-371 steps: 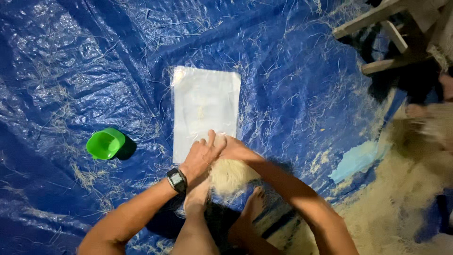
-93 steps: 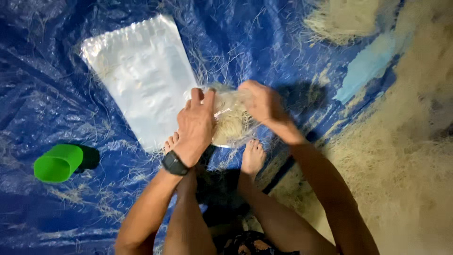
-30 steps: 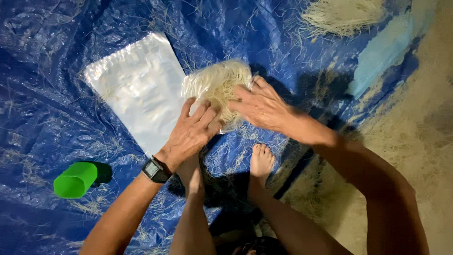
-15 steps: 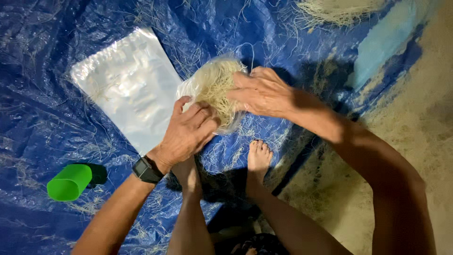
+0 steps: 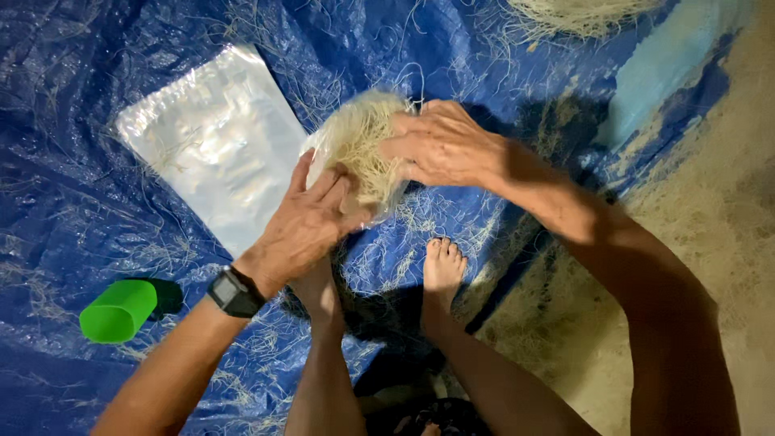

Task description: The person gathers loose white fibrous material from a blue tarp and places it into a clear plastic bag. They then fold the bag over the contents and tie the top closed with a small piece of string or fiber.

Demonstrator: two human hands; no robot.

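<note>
A blue plastic tarp (image 5: 73, 105) covers the floor, with loose pale strands scattered all over it and a sandy, fibre-covered area at the right side. In the middle, the left hand (image 5: 311, 222) and the right hand (image 5: 440, 145) press together a bundle of pale thin fibres (image 5: 363, 145), which sits just above the tarp, beside the right edge of a flat clear plastic bag (image 5: 210, 145). The grip of the left hand is half closed under the bundle, fingers curled up to support it; the right hand lies more flat over the top, fingers spread. To do this well, I think both palms should squeeze evenly so the strands stay in one compact mass and no ends fall out. A green cup (image 5: 119, 310) lies on its side near the left wrist, and a bare foot (image 5: 442, 270) rests below the hands.
</note>
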